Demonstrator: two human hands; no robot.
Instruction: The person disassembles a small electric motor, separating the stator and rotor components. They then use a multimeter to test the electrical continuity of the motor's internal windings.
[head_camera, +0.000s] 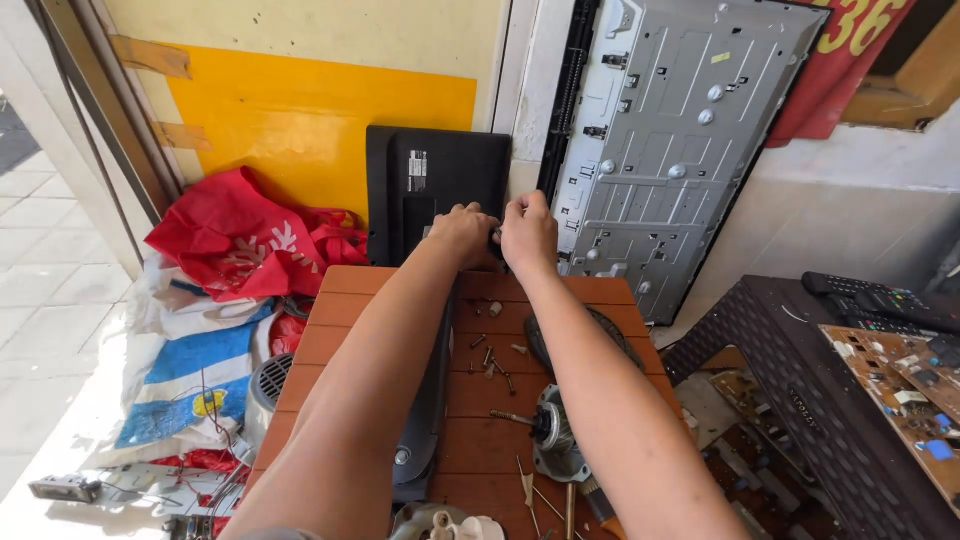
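Two hands meet at the far edge of one wooden table (340, 300): my left hand (462, 232) and right hand (528, 234) both pinch a small dark part (495, 237) between them, in front of one black panel (440, 180). Several loose screws (492, 362) and one fan motor (553, 432) lie nearer me.

A reddish-brown slatted table (350, 300) filled the lower centre of the frame. On it lay loose screws (490, 358) near the middle, a small motor with a shaft (550, 432) toward lower centre, a round dark grille (610, 335) right of centre, a dark curved plastic stand (428, 420) left of centre, and thin rods (530, 490) at the bottom edge.
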